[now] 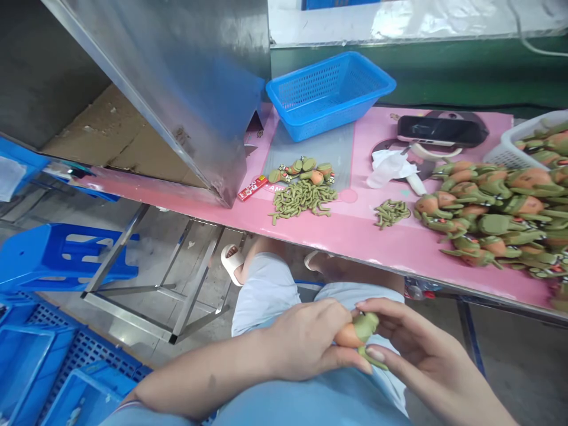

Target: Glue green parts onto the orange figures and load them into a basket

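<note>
Orange and green, that was the small toy figure (357, 332), held over the person's lap, below the near edge of the pink worktop (355, 236). The left hand (306, 343) had its grip closed round the orange body, thumb along the underside. The right hand (412, 349) met it from the other side, its grip narrowed to thumb and fingertips on the figure's green end. Up on the worktop, a big pile of green parts (302, 198) lay near the middle, a few finished figures (306, 168) just behind it, and a smaller pile of green parts (391, 213) sat off to the right. Further right, a heap of orange-and-green figures (492, 219) spread out in front of a white basket (506, 155). A blue basket (331, 92) stood at the back, beside a slanted steel panel (186, 89), and a black phone (439, 130) lay near the far edge.
</note>
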A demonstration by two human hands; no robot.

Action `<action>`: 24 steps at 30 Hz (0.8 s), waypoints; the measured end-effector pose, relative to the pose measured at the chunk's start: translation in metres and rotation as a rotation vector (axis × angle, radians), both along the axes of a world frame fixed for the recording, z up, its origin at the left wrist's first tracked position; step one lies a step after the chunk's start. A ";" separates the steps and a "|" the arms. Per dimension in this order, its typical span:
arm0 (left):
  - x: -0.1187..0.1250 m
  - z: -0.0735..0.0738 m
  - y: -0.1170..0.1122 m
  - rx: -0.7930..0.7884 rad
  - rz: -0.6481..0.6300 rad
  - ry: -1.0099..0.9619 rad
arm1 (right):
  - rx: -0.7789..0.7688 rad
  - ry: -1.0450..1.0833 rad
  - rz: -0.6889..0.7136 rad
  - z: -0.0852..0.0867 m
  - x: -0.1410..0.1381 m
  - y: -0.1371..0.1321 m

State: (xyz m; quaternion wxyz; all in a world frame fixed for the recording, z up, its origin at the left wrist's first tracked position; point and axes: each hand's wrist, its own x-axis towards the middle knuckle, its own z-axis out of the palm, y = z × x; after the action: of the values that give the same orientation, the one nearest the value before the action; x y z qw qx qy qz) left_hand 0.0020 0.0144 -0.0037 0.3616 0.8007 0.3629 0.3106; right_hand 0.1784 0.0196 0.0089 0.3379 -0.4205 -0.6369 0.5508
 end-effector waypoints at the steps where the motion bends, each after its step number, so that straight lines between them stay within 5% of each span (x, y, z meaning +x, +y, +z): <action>1: 0.000 0.000 0.000 -0.004 0.000 0.009 | 0.006 0.006 0.005 0.000 0.000 0.000; 24: -0.006 0.004 -0.001 -0.206 -0.033 0.071 | -0.021 0.091 0.097 -0.003 0.001 -0.001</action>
State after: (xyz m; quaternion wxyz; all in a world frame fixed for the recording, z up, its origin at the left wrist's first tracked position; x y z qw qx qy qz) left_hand -0.0037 0.0133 0.0001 0.4342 0.7755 0.3921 0.2371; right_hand 0.1794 0.0187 0.0057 0.3350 -0.3670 -0.6349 0.5917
